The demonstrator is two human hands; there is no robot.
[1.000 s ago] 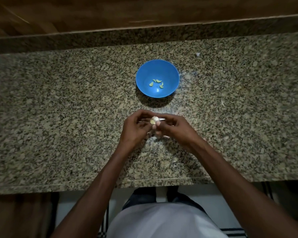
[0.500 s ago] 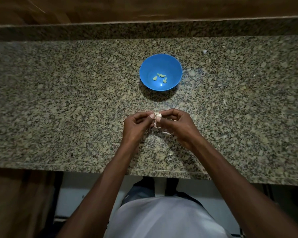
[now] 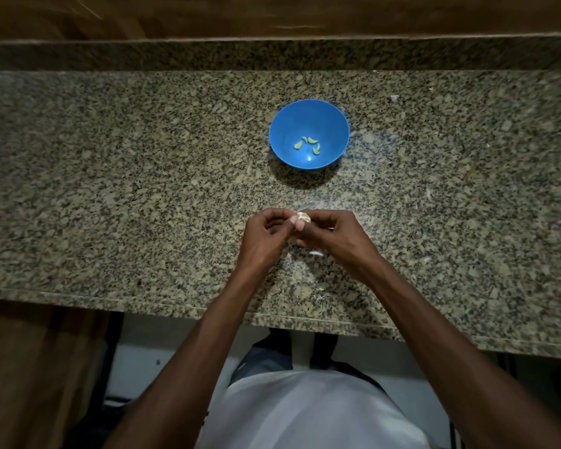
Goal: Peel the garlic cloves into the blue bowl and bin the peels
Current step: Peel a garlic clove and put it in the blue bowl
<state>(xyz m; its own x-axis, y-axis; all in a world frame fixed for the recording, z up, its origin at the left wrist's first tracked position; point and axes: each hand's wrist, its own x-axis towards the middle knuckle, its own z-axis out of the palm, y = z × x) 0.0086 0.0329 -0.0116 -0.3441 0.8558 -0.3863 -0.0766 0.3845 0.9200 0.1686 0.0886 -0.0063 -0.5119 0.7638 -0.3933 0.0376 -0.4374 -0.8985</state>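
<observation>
A blue bowl (image 3: 309, 118) stands on the granite counter (image 3: 110, 189) with several peeled, pale yellow garlic cloves (image 3: 308, 144) at its bottom. Nearer to me, both hands meet over the counter. My left hand (image 3: 263, 241) and my right hand (image 3: 332, 239) pinch one small garlic clove (image 3: 303, 217) between their fingertips. The clove is whitish and partly hidden by the fingers. A white strip of peel (image 3: 315, 253) lies on the counter under my right hand.
Small peel scraps lie near the counter's front edge (image 3: 319, 293) and one white scrap (image 3: 394, 98) sits far right of the bowl. A raised granite ledge (image 3: 272, 55) with wood behind it runs along the back. No bin is in view.
The view has drifted a little, so bowl and hands sit slightly differently in the picture. Both hands stay together on the clove, with small finger shifts.
</observation>
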